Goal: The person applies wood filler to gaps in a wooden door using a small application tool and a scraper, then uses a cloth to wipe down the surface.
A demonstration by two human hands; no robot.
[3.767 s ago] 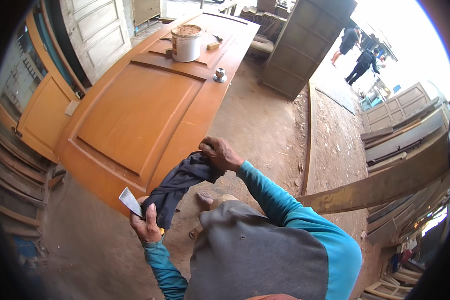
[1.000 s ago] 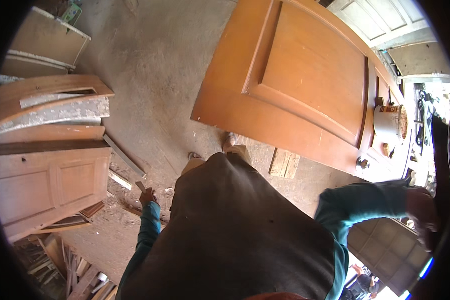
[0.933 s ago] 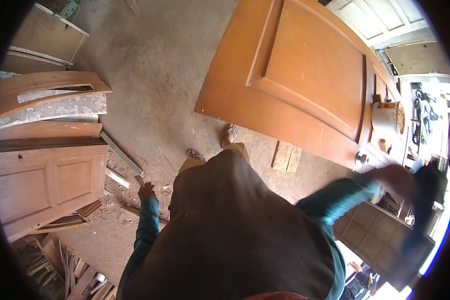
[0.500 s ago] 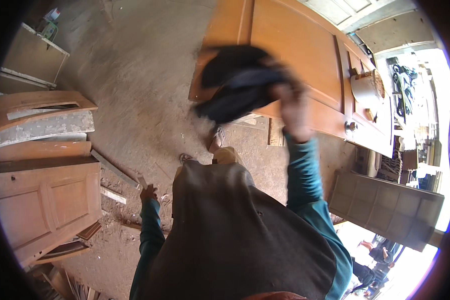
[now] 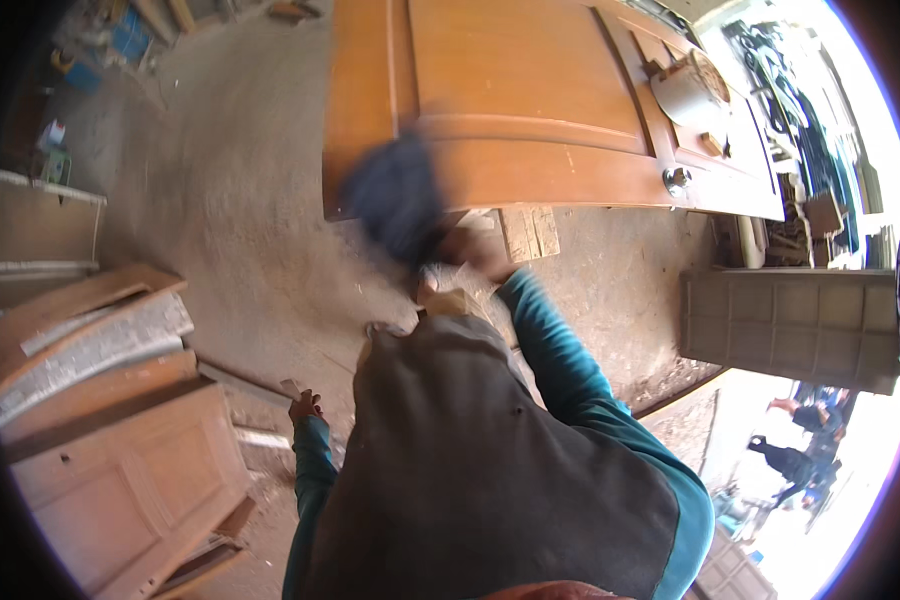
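My right hand is closed on a dark cloth, smeared by motion, at the near left corner of an orange-brown panelled door. I cannot tell whether the cloth touches the door. Low at my left side, my left hand grips a small flat light-brown piece, too small to name surely. On the door's right part stand a white bucket with a stained rim and a small wooden block. A round metal doorknob sits near its front edge.
Stacked door panels and curved wooden pieces lie to my left. A wooden support shows under the door. At the right stands a gridded panel; beyond it people are in bright light.
My right hand has swept the cloth left and nearer to me, from over the door to its near left corner. The left hand keeps its small piece. The whole view has turned somewhat.
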